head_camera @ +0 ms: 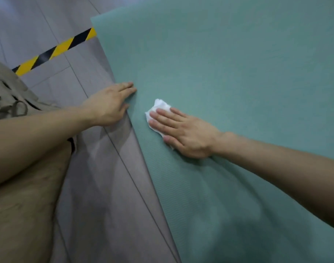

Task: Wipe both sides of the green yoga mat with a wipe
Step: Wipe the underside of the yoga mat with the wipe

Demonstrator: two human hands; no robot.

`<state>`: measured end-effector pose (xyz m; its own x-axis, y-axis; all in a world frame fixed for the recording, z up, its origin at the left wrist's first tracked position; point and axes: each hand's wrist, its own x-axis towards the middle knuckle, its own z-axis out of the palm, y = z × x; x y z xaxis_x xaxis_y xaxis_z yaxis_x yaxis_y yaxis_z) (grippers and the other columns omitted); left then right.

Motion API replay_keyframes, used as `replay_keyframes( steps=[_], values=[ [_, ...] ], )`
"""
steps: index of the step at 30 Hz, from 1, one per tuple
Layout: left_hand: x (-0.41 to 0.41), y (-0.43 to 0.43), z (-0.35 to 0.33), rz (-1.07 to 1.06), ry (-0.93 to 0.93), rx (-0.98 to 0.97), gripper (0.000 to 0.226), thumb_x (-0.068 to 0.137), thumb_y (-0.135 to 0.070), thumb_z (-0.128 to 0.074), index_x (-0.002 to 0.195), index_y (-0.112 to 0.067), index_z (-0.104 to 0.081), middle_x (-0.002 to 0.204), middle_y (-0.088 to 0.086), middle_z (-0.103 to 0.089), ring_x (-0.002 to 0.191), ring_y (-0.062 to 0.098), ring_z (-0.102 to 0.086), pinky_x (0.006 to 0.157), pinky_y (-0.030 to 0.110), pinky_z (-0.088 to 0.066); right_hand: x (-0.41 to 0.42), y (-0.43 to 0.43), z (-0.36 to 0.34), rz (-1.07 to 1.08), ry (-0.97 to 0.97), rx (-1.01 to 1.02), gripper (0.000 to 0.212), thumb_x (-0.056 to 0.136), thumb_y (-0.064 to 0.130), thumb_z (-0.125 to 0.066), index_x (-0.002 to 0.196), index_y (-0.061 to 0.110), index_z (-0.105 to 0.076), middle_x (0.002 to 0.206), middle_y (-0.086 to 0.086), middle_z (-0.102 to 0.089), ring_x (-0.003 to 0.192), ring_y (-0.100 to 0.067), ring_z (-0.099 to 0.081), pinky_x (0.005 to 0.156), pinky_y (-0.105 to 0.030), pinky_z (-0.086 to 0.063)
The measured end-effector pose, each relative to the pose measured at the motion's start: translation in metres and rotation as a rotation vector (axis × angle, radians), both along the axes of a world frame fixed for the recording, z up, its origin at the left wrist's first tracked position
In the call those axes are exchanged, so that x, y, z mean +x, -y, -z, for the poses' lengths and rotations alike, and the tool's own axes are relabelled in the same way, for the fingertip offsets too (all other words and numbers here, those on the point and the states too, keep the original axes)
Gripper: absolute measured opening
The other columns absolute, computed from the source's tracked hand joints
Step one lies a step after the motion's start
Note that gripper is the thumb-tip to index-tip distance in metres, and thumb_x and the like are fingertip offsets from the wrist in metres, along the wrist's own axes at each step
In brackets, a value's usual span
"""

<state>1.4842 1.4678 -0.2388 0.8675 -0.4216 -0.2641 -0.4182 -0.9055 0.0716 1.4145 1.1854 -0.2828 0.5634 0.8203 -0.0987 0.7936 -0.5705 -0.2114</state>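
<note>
- Beige clothing (16,205) of the person fills the lower left corner, nearest to the camera. It carries a dark print (8,109), but the letters are cut off and I cannot read them.
- Both bare forearms reach out from there over the grey floor (98,186) toward the green yoga mat (238,73), which lies flat on the floor and covers the right and upper part of the view.
- At the long edge of the mat, the left hand (109,105) lies with straight fingers, the fingertips on the mat and the palm over the floor. It grips nothing. I judge that it pins the edge so the mat does not slide under the rubbing.
- Just beside it, the right hand (183,133) lies flat with its fingers stretched over a crumpled white wipe (160,106), pressing it on the mat near the same edge. A flat palm gives wide, even pressure.
- Only the upper side is being wiped; the other side seems not yet done.
- Black and yellow hazard tape (54,51) runs across the floor and goes under the far corner of the mat.
- No brand or label shows on the mat or the wipe.
</note>
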Motion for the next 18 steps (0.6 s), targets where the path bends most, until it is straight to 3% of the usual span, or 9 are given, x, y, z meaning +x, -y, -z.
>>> replay_keyframes(
  steps=[2, 5, 7, 8, 10, 12, 13, 15, 18],
  values=[
    [-0.002, -0.004, 0.004, -0.005, -0.027, 0.007, 0.066, 0.105, -0.020, -0.054, 0.165, -0.010, -0.029, 0.173, 0.009, -0.022, 0.158, 0.027, -0.024, 0.129, 0.032, -0.012, 0.030, 0.015, 0.001, 0.072, 0.019, -0.043, 0.060, 0.114, 0.043, -0.011, 0.171, 0.027, -0.002, 0.177, 0.007, 0.006, 0.163, -0.012, 0.011, 0.132, -0.037, 0.009],
    [0.002, -0.007, 0.003, -0.033, -0.058, -0.019, 0.069, 0.103, -0.019, -0.055, 0.166, -0.013, -0.027, 0.175, 0.007, -0.017, 0.160, 0.025, -0.020, 0.131, 0.032, -0.011, 0.092, 0.060, -0.001, 0.640, 0.048, -0.108, 0.064, 0.111, 0.045, -0.009, 0.171, 0.023, 0.000, 0.178, 0.002, 0.005, 0.164, -0.019, 0.010, 0.132, -0.045, 0.007],
    [0.004, -0.007, 0.002, -0.069, -0.076, -0.052, 0.071, 0.100, -0.018, -0.059, 0.165, -0.016, -0.031, 0.174, 0.005, -0.021, 0.159, 0.024, -0.023, 0.131, 0.033, -0.015, 0.095, 0.059, -0.001, 0.831, 0.012, -0.066, 0.065, 0.112, 0.043, -0.011, 0.171, 0.018, -0.003, 0.178, -0.002, 0.003, 0.164, -0.022, 0.007, 0.132, -0.045, 0.006],
    [0.004, -0.006, 0.002, -0.080, -0.082, -0.069, 0.071, 0.098, -0.017, -0.060, 0.164, -0.015, -0.033, 0.173, 0.006, -0.024, 0.157, 0.024, -0.026, 0.130, 0.033, -0.017, 0.083, 0.043, 0.002, 0.768, 0.052, -0.034, 0.065, 0.112, 0.041, -0.013, 0.170, 0.013, -0.006, 0.178, -0.007, -0.001, 0.164, -0.026, 0.005, 0.133, -0.045, 0.005],
    [0.006, -0.001, 0.000, -0.101, -0.084, -0.099, 0.071, 0.094, -0.014, -0.062, 0.161, -0.014, -0.038, 0.171, 0.007, -0.029, 0.155, 0.025, -0.030, 0.129, 0.031, -0.019, 0.043, -0.001, 0.010, 0.427, 0.134, 0.032, 0.065, 0.112, 0.039, -0.017, 0.168, 0.006, -0.015, 0.176, -0.013, -0.011, 0.164, -0.032, 0.001, 0.133, -0.047, -0.001],
    [0.007, 0.002, -0.001, -0.113, -0.091, -0.117, 0.072, 0.094, -0.014, -0.063, 0.161, -0.016, -0.038, 0.171, 0.005, -0.029, 0.155, 0.024, -0.031, 0.128, 0.031, -0.020, 0.006, -0.026, 0.012, 0.077, 0.110, 0.021, 0.062, 0.113, 0.039, -0.020, 0.170, 0.014, -0.015, 0.177, -0.006, -0.009, 0.164, -0.024, 0.003, 0.133, -0.042, 0.001],
    [0.006, 0.001, 0.000, -0.115, -0.095, -0.121, 0.071, 0.096, -0.016, -0.063, 0.163, -0.018, -0.037, 0.172, 0.004, -0.027, 0.156, 0.023, -0.029, 0.128, 0.031, -0.019, 0.005, -0.029, 0.007, -0.001, 0.078, 0.000, 0.061, 0.113, 0.041, -0.018, 0.170, 0.021, -0.013, 0.178, 0.000, -0.006, 0.164, -0.018, 0.005, 0.133, -0.039, 0.003],
    [0.003, -0.005, 0.003, -0.120, -0.098, -0.116, 0.070, 0.101, -0.022, -0.061, 0.165, -0.019, -0.032, 0.174, 0.002, -0.021, 0.158, 0.021, -0.024, 0.128, 0.027, -0.014, 0.033, -0.020, 0.002, 0.100, 0.047, 0.002, 0.062, 0.111, 0.045, -0.010, 0.171, 0.029, -0.009, 0.178, 0.007, -0.001, 0.163, -0.012, 0.006, 0.133, -0.037, 0.004],
    [0.000, -0.010, 0.010, -0.142, -0.089, -0.092, 0.071, 0.104, -0.025, -0.057, 0.166, -0.017, -0.026, 0.175, 0.004, -0.016, 0.160, 0.020, -0.018, 0.125, 0.022, -0.007, 0.081, -0.010, 0.002, 0.535, -0.009, -0.010, 0.061, 0.112, 0.044, -0.011, 0.171, 0.030, -0.006, 0.178, 0.007, 0.001, 0.164, -0.012, 0.006, 0.133, -0.042, 0.004]
  ],
)
